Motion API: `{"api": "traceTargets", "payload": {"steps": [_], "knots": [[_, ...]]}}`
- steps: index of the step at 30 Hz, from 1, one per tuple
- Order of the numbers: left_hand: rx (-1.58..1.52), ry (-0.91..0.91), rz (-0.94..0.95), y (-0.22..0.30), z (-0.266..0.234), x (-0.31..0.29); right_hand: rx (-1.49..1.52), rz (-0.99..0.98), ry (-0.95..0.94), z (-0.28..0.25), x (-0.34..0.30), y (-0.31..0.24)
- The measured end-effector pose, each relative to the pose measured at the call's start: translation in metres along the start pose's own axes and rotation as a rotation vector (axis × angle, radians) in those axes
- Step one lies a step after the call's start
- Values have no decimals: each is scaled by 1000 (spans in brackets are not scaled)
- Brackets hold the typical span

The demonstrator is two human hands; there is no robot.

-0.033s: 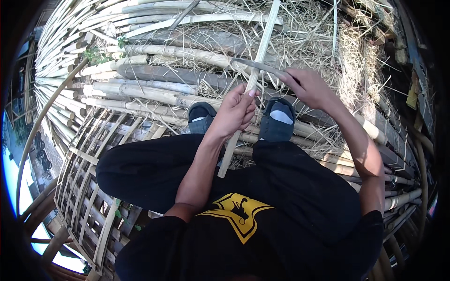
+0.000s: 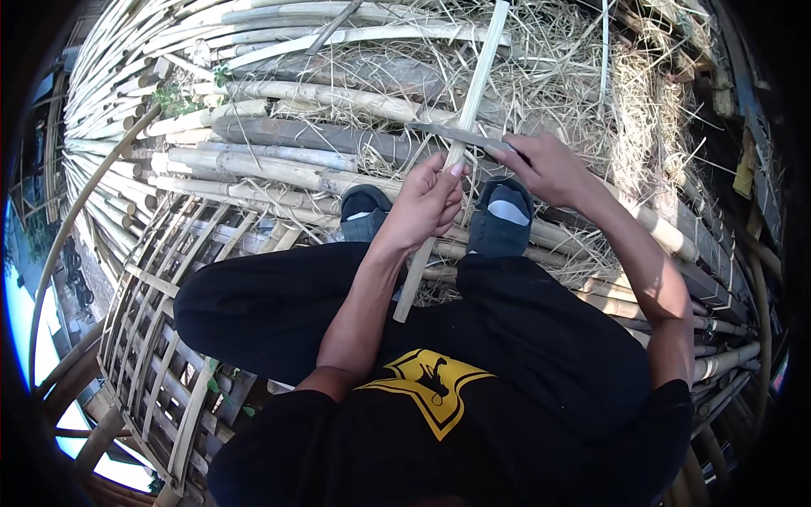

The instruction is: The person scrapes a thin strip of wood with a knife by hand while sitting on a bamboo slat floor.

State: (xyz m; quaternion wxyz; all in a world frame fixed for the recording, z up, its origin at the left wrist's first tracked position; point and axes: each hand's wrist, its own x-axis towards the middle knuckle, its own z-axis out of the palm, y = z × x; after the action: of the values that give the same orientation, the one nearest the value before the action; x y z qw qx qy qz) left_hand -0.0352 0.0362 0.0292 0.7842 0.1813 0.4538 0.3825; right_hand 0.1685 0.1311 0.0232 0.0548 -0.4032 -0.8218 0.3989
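A long pale bamboo strip (image 2: 477,87) slants from the top of the view down between my knees. My left hand (image 2: 431,199) is closed round its middle, thumb lying along the strip. Just above that grip, a machete-like knife (image 2: 454,133) lies across the strip, its blade pointing left and touching or very close to it. My right hand (image 2: 545,167) is wrapped round the knife's handle, most of which is hidden by the fingers. The lower end of the strip hangs free below my left hand.
My feet in dark slippers (image 2: 500,226) stand on bamboo poles (image 2: 245,165). Straw-like shavings (image 2: 629,127) cover the ground ahead and right. A woven bamboo lattice (image 2: 160,338) lies at left. More stacked poles (image 2: 101,135) fan out at far left.
My right hand and the knife have moved slightly down along the strip and a little left, closer to my left hand. My left hand and the strip have hardly moved.
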Motion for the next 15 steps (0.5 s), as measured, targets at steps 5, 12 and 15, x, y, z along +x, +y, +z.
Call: {"api": "traceTargets", "payload": {"steps": [5,12,15], "knots": [[-18,-6,-37,-1,0,-10,-114,15,103,2,14,41],[48,-13,-3,3,5,-9,-102,390,449,-98,6,101],[339,172,101,-7,1,2,-85,222,195,-52,5,45]]}}
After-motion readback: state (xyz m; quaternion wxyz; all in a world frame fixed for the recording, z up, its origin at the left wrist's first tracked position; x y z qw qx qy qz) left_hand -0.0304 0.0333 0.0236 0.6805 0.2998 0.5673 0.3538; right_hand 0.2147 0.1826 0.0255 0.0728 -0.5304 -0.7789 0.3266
